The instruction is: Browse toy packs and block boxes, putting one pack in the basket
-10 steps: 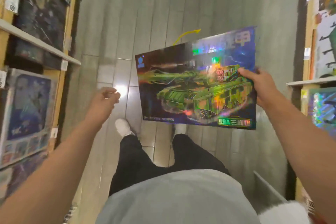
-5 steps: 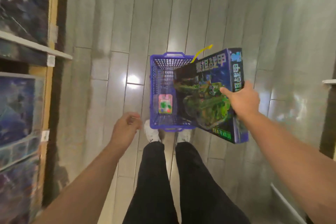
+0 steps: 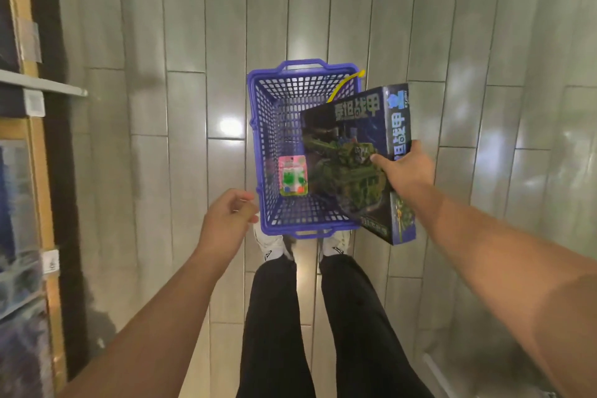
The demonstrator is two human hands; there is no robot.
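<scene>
Right hand [image 3: 407,171] fingers clamped on tank block box [image 3: 358,152], tilted over blue basket's [image 3: 258,139] right rim; small toy pack [image 3: 292,175] inside, left of those fingers; left hand [image 3: 226,223] loosely curled, empty, beside basket's near-left corner

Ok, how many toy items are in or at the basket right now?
2. A small pink toy pack lies on the floor of the blue basket; the tank block box, held by the right hand, leans over its right side. Anything beneath the box is hidden.
</scene>
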